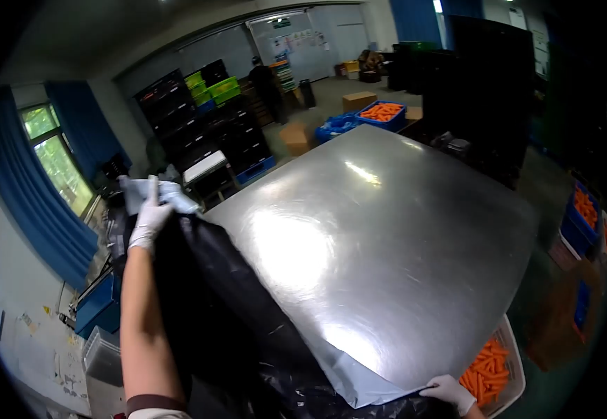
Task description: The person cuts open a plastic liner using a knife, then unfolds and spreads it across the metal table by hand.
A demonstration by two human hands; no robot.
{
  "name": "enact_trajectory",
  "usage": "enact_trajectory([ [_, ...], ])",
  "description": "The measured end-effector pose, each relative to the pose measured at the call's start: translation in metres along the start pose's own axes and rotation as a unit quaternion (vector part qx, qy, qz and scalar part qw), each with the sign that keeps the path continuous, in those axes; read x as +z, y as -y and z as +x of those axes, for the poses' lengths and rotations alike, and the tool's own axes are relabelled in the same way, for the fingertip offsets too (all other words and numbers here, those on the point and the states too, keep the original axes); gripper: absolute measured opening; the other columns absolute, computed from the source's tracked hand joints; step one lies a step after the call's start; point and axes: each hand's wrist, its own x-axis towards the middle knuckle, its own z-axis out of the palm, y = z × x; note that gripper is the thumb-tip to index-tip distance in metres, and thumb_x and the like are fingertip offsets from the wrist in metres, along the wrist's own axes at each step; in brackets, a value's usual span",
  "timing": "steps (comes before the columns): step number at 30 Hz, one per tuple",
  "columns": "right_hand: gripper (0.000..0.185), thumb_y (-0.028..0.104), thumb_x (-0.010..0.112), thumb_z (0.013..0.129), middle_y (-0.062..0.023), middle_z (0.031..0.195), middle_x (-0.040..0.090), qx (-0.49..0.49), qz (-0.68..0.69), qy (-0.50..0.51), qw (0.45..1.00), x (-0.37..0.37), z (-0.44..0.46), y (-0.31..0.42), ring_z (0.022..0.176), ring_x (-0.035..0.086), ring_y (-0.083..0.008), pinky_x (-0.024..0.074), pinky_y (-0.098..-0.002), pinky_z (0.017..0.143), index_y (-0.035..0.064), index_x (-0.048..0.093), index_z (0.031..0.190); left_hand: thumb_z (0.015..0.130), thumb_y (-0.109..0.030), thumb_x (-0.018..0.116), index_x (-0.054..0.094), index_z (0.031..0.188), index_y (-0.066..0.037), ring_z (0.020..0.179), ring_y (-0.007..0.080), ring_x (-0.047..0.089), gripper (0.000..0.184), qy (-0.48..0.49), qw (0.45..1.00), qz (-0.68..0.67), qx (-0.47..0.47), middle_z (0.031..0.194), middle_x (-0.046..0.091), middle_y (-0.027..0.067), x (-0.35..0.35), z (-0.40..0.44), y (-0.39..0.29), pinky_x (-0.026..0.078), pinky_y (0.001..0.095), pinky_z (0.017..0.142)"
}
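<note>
A large black plastic sheet (247,314) with a pale grey underside stretches along the near left side of a shiny metal table (401,230). My left hand (151,218), in a white glove, grips the sheet's far end, where a grey flap is turned up. At the near corner of the table my right hand (451,392), also gloved, pinches the sheet's other end between its fingers. A grey folded strip of the sheet lies over the table edge between the hands. Just beside my right hand stands a white bin of carrots (486,373), partly hidden under the table edge.
Beyond the table are a blue crate of carrots (382,113), a cardboard box (295,138) and stacked black crates (209,143). Another blue carrot crate (580,218) stands at the right. A person (267,91) in dark clothes is at the back. Blue curtains (31,188) hang left.
</note>
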Motion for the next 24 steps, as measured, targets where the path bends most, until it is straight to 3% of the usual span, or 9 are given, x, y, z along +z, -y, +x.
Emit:
enact_trajectory([
  [2,0.029,0.025,0.074,0.076,-0.0075,0.070,0.065,0.043,0.000,-0.009,0.999,-0.001,-0.011,0.026,0.068,0.057,-0.0130,0.0462,-0.0266,0.064,-0.0031,0.068,0.082,0.071,-0.016,0.066,0.008,0.150,-0.018,0.098,0.0407,0.061,0.098,0.082,0.987,0.133,-0.031,0.104,0.061,0.0301,0.026,-0.010,-0.002,0.048,0.0406,0.089],
  [4,0.025,0.020,0.069,0.080,-0.0075,0.077,0.066,0.028,0.016,0.018,0.999,0.004,-0.008,0.006,0.072,0.059,-0.0133,0.0475,-0.0281,0.067,-0.0030,0.067,0.090,0.071,-0.017,0.067,0.022,0.147,-0.014,0.081,0.0313,0.066,0.089,0.034,0.986,0.130,-0.094,0.095,0.066,0.0231,0.047,-0.009,-0.007,0.052,0.0369,0.080],
  [8,0.017,0.013,0.067,0.079,-0.0095,0.073,0.067,0.015,0.002,0.012,1.000,-0.003,-0.017,0.033,0.068,0.060,-0.0146,0.0479,-0.0299,0.065,-0.0037,0.069,0.083,0.079,-0.015,0.065,0.062,0.114,-0.008,0.080,0.0310,0.067,0.036,-0.012,0.999,0.043,0.004,0.084,0.068,0.0172,0.024,-0.015,-0.037,0.053,0.0372,0.073],
  [11,0.017,0.012,0.065,0.080,-0.0131,0.070,0.065,-0.016,-0.036,0.045,0.998,-0.008,-0.018,0.043,0.066,0.059,-0.0172,0.0461,-0.0324,0.063,-0.0046,0.065,0.083,0.087,-0.014,0.061,0.065,0.105,-0.005,0.054,0.0136,0.061,0.020,-0.037,0.988,-0.149,-0.009,0.069,0.063,0.0122,-0.040,-0.088,-0.079,0.048,0.0245,0.056],
  [14,0.016,0.012,0.065,0.081,-0.0126,0.066,0.061,-0.078,-0.093,0.077,0.990,-0.011,-0.011,0.043,0.063,0.055,-0.0174,0.0445,-0.0339,0.061,-0.0045,0.063,0.080,0.086,-0.012,0.060,0.066,0.098,-0.006,0.062,0.0193,0.064,0.015,0.018,0.993,-0.071,-0.091,0.074,0.064,0.0128,-0.102,-0.208,-0.052,0.050,0.0283,0.059],
  [16,0.016,0.011,0.064,0.082,-0.0116,0.065,0.060,-0.040,-0.101,0.061,0.992,-0.013,-0.012,0.057,0.063,0.053,-0.0158,0.0442,-0.0331,0.061,-0.0047,0.063,0.081,0.084,-0.018,0.061,0.066,0.099,-0.007,0.075,0.0261,0.066,0.020,0.060,0.994,0.094,0.005,0.083,0.066,0.0152,-0.114,-0.324,-0.005,0.052,0.0355,0.068],
  [17,0.015,0.010,0.063,0.084,-0.0085,0.067,0.060,-0.049,-0.111,0.066,0.990,-0.016,-0.006,0.047,0.066,0.053,-0.0145,0.0439,-0.0322,0.062,-0.0045,0.063,0.082,0.082,-0.031,0.060,0.061,0.112,-0.008,0.093,0.0318,0.064,0.039,0.218,0.943,0.115,-0.225,0.100,0.065,0.0183,-0.126,-0.386,-0.001,0.051,0.0419,0.081],
  [20,0.013,0.010,0.063,0.085,-0.0054,0.074,0.062,-0.041,-0.038,0.069,0.996,-0.023,0.004,0.043,0.071,0.054,-0.0139,0.0445,-0.0300,0.065,-0.0035,0.065,0.085,0.080,-0.053,0.059,0.043,0.132,0.001,0.106,0.0434,0.056,0.077,0.359,0.821,0.183,-0.405,0.119,0.054,0.0291,-0.126,-0.550,0.016,0.045,0.0459,0.093],
  [24,0.018,0.011,0.059,0.089,-0.0071,0.090,0.063,0.014,0.035,0.084,0.996,-0.032,0.009,0.087,0.085,0.056,-0.0147,0.0472,-0.0298,0.076,-0.0028,0.064,0.098,0.079,-0.046,0.065,0.046,0.126,0.002,0.106,0.0426,0.053,0.069,0.238,0.799,0.198,-0.516,0.117,0.051,0.0260,-0.079,-0.662,0.024,0.047,0.0485,0.089],
])
